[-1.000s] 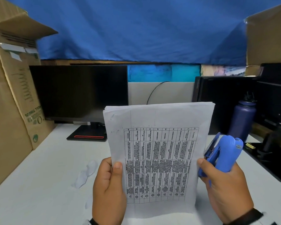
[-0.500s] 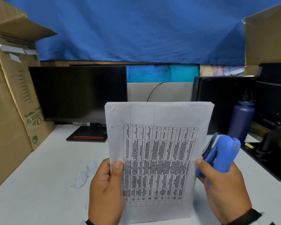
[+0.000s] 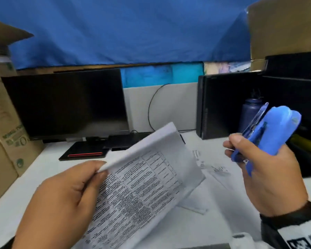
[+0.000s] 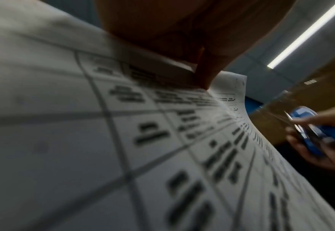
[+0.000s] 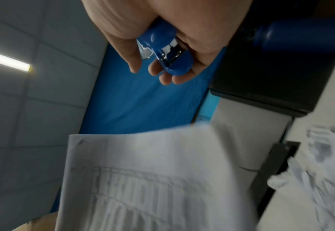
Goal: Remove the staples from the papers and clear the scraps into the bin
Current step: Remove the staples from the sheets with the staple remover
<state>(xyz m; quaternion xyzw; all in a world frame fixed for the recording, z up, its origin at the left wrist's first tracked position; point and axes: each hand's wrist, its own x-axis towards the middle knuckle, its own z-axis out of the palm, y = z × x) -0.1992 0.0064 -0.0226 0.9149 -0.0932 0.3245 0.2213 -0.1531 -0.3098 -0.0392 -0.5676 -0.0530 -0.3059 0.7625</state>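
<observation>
Two hands busy: left hand (image 3: 65,200) pinching printed papers (image 3: 144,182) by their near edge, tilted above the desk (image 3: 196,229); right hand (image 3: 269,175) wrapped round blue stapler (image 3: 275,130), right of papers. Beyond papers, loose sheets (image 3: 212,168) lying flat. No staple or bin visible; probably scraps still uncleared.

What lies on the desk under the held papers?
Beneath the papers pinched by the left hand, another printed sheet shows on the desk at their right edge. Anything directly underneath them is covered.
</observation>
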